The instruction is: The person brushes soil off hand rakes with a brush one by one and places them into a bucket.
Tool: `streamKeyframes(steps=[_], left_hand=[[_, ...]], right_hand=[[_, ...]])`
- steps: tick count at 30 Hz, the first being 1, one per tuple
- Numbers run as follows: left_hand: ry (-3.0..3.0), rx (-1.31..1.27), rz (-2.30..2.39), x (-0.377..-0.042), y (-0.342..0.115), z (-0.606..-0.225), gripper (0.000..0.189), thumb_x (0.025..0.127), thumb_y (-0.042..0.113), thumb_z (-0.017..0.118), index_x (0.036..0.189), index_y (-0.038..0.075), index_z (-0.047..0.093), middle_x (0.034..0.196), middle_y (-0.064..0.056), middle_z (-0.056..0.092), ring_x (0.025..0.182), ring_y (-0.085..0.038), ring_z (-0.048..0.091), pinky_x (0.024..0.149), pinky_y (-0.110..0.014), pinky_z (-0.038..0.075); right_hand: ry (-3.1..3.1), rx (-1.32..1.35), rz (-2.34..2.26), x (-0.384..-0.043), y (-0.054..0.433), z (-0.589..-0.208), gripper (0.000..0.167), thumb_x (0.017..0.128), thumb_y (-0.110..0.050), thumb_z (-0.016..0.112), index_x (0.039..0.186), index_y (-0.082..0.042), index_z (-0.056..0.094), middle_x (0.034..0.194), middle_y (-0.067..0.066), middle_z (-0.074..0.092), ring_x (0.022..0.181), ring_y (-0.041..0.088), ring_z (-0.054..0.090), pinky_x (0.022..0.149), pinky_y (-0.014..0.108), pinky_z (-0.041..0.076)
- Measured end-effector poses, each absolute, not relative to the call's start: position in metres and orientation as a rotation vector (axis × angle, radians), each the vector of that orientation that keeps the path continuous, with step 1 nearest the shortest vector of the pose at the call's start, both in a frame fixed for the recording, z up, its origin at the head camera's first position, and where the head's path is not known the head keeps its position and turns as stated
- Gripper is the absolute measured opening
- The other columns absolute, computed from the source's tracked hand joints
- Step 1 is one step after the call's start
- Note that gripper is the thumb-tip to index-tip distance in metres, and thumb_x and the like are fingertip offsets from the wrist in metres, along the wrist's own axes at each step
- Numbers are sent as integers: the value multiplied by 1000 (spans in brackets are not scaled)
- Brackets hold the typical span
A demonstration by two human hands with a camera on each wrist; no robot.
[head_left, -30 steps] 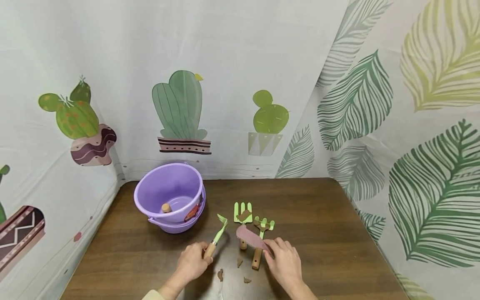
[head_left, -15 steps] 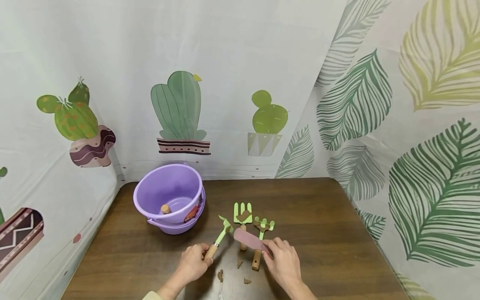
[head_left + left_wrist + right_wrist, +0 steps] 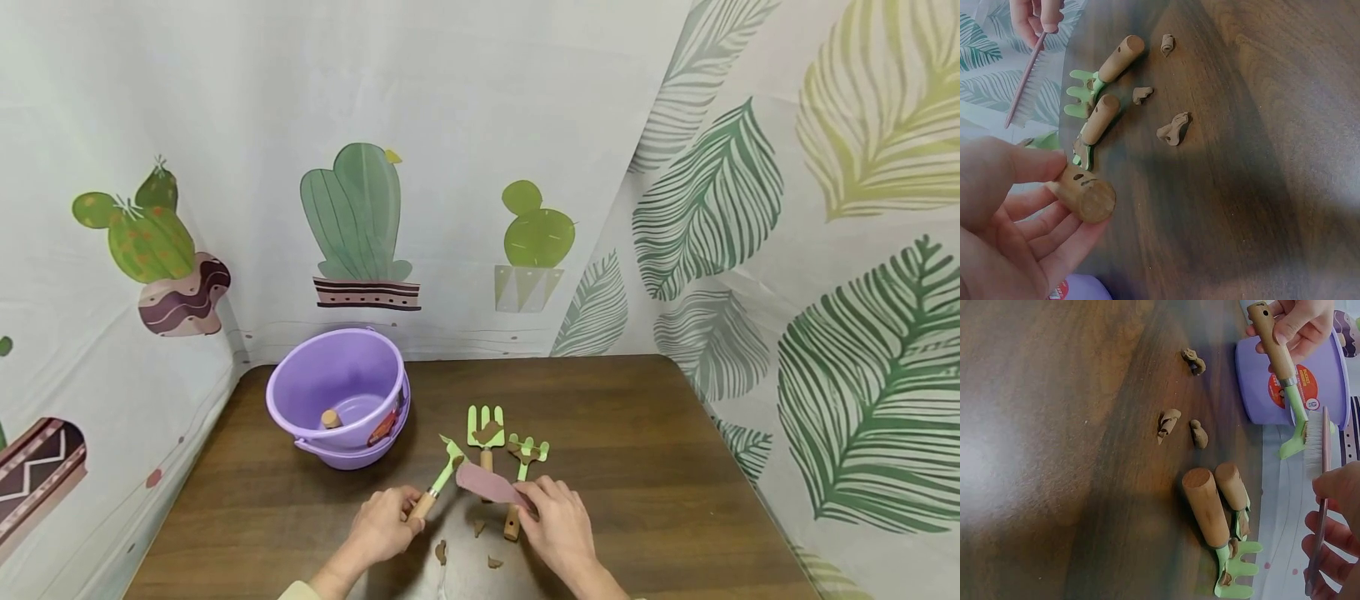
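Observation:
My left hand (image 3: 385, 523) grips the wooden handle of a small garden tool (image 3: 442, 479) with a bent green head. A brown smear shows on that head in the right wrist view. The fingers and thumb of my right hand (image 3: 558, 527) hold a pink brush (image 3: 486, 482) with pale bristles (image 3: 1313, 444). Its bristles are right at the green head. Under and beside the brush, a green garden fork (image 3: 486, 425) and a green hand rake (image 3: 529, 448) lie on the table, both with brown clumps on their heads.
Several brown crumbs, one a curled clump (image 3: 441, 550), lie on the dark wooden table (image 3: 637, 467) between the hands. A purple bucket (image 3: 337, 367) stands at the back left with a wooden handle end (image 3: 332, 418) inside. A printed curtain (image 3: 450, 100) hangs behind.
The brush has shifted left and slightly down toward the held tool. The tool's head has turned and now meets the brush tip. The bucket and lying tools stay put.

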State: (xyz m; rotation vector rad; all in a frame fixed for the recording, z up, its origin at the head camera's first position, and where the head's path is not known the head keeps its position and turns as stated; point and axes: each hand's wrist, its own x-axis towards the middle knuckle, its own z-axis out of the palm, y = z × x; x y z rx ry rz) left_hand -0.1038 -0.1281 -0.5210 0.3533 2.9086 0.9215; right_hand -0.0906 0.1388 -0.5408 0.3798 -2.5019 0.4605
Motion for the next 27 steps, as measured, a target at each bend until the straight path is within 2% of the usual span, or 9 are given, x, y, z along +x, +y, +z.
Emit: streamKeyframes(steps=[8,16,27], left_hand=[[2854,404,922,-102,-128,-520,22,70,16,69,92,16,65,68,16,61,60,-5,53,51,-25,39],[2834,450,955,-101,-129,-519,21,71,12,69,91,15,66,70,13,62,60,-4,53,51,-25,38],[2809,491,968,-100,-130,-517,20,71,12,68,91,16,66,69,14,61,60,-3,51,51,-24,37]], right_hand=[[-2475,410,460,-93,131,-535,31,62,-21,77,92,-26,69,77,-13,55,68,7,49,59,24,37],[-2469,432,447,-95,128,-534,29,62,-23,79,90,-26,69,72,-14,50,66,6,46,57,23,35],[-2486,413,440,-95,132,-537,29,63,-23,79,90,-27,70,76,-14,53,68,7,48,59,25,37]])
